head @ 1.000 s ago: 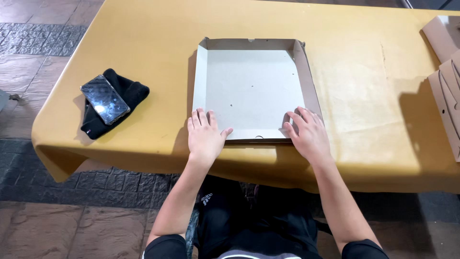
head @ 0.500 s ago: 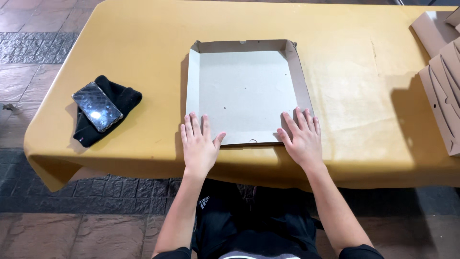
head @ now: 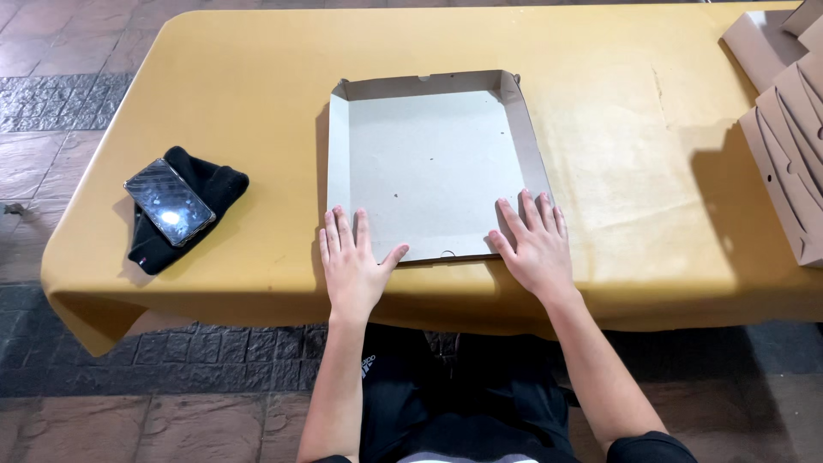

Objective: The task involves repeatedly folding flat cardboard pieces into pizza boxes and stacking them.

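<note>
Paved stone floor (head: 60, 103), part smooth slab and part patterned grey block, lies around a desk (head: 257, 77) draped in a mustard-yellow cloth whose edge hangs over the near side; at the middle of the desk sits a shallow cardboard box tray (head: 429, 159), pale grey inside, with its left, far and right walls folded up and its near edge lying flat. The left hand (head: 353, 267) rests palm down at the tray's near left corner, fingers (head: 334, 231) spread and flat, gripping nothing; the right hand (head: 536, 249) lies the same way at the near right corner, open and pressing on the board, its fingertips over the low end of the right wall; both seem placed to hold the near flap flat against the desk. Well to the left, a phone (head: 169, 201) lies screen up on a folded black cloth (head: 214, 184), which cushions it; glare on the glass hides the screen. At the right edge a stack of flat cardboard blanks (head: 784, 146) is cut off by the frame, so their number is unclear; whether a flap is tucked under the palms cannot be told; the desk's legs are hidden by the cloth.
</note>
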